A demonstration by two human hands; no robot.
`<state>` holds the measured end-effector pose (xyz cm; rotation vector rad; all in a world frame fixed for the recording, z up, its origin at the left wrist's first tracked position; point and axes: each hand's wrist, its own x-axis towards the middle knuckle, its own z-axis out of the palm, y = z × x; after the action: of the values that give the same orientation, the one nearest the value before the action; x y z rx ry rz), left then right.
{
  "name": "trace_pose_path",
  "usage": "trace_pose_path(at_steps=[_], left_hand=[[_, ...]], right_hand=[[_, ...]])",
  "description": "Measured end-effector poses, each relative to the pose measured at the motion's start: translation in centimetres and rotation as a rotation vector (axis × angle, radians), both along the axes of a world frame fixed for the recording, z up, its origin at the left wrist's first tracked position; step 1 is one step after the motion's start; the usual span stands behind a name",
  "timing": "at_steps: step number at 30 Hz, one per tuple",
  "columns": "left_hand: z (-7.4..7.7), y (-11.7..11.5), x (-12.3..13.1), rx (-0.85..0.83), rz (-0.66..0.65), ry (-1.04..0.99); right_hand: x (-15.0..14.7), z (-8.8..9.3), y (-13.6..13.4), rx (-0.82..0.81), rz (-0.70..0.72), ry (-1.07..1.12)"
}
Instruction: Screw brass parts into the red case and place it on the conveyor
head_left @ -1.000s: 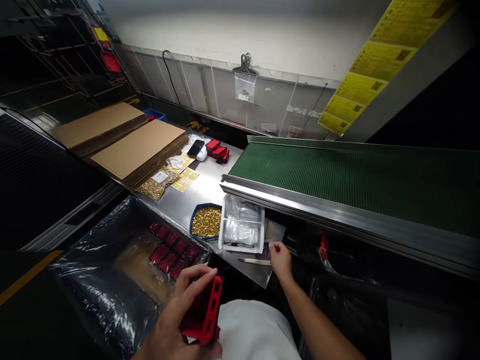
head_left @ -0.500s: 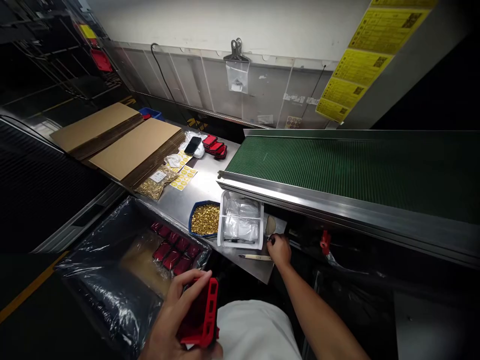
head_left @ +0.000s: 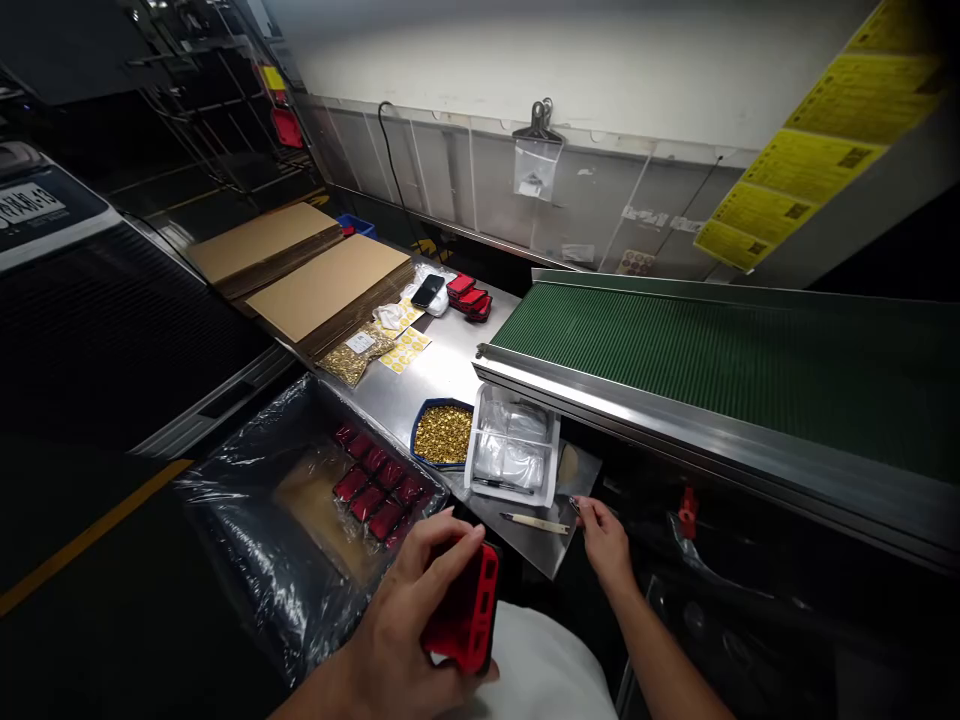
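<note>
My left hand [head_left: 409,620] grips a red rubbery case [head_left: 469,610] with rectangular cut-outs, low in the view. It sits just off the corner of a plastic-lined box [head_left: 259,530] holding rows of red packets [head_left: 371,490]. My right hand [head_left: 606,545] pinches a small metal piece [head_left: 574,505] above the corner of a steel sheet [head_left: 570,545]. On that sheet, close to my right hand, lies a cream-handled craft knife [head_left: 534,523]. Nearby stand a white divided tray [head_left: 511,448] of clear bags and a blue-rimmed tray of gold-coloured small parts [head_left: 442,434].
A green belt conveyor [head_left: 675,350] with a steel rail runs along the right. Farther along the steel bench [head_left: 442,370] lie flat cardboard sheets [head_left: 326,285], a bag of gold parts, yellow sticker sheets, a phone and red packets. A yellow-labelled panel hangs upper right.
The whole view has swung, shifting the bench to the right. My left hand has lifted the red case slightly, and my right hand has moved right along the steel sheet's edge.
</note>
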<state>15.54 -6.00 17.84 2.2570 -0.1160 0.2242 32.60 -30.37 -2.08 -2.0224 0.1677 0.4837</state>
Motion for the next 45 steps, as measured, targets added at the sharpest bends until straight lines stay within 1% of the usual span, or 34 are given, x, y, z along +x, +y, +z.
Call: trace_pose_path(at_steps=[3, 5, 8, 11, 13, 16, 18, 20, 25, 33, 40, 43, 45], left_hand=[[0.1, 0.1, 0.3, -0.005, -0.052, -0.077], [0.1, 0.3, 0.4, -0.001, -0.073, -0.102], [0.3, 0.8, 0.3, 0.003, -0.093, -0.107], [0.7, 1.4, 0.0, 0.000, -0.110, -0.106], [1.0, 1.8, -0.1, 0.008, -0.114, -0.101], [1.5, 2.4, -0.1, 0.023, -0.121, -0.106], [1.8, 2.6, -0.2, 0.028, -0.127, -0.120], [2.0, 2.7, -0.2, 0.032, -0.123, -0.116], [2.4, 2.9, -0.4, 0.038, -0.094, -0.080], [2.5, 2.8, -0.6, 0.035, -0.092, -0.073], [2.5, 2.6, -0.3, 0.001, -0.108, -0.122], [2.6, 2.5, -0.1, -0.023, -0.123, -0.131], [2.5, 2.4, 0.0, -0.028, -0.114, -0.130]], right_hand=[[-0.9, 4.3, 2.0, 0.161, -0.014, 0.000], [-1.3, 7.5, 3.1, 0.242, 0.015, -0.003], [-2.0, 12.3, 4.3, 0.360, 0.146, -0.053], [-3.0, 16.6, 5.1, 0.493, 0.293, -0.183], [-3.6, 18.8, 5.7, 0.539, 0.315, -0.229], [-4.4, 20.9, 6.4, 0.558, 0.314, -0.212], [-4.8, 21.6, 6.6, 0.562, 0.359, -0.190], [-5.1, 21.9, 6.6, 0.568, 0.404, -0.169], [-5.4, 21.8, 6.2, 0.536, 0.466, -0.179], [-5.2, 22.1, 6.2, 0.518, 0.548, -0.229], [-4.8, 21.9, 5.7, 0.501, 0.612, -0.276], [-4.7, 22.1, 5.5, 0.476, 0.657, -0.320], [-4.6, 22.3, 5.5, 0.462, 0.662, -0.345]])
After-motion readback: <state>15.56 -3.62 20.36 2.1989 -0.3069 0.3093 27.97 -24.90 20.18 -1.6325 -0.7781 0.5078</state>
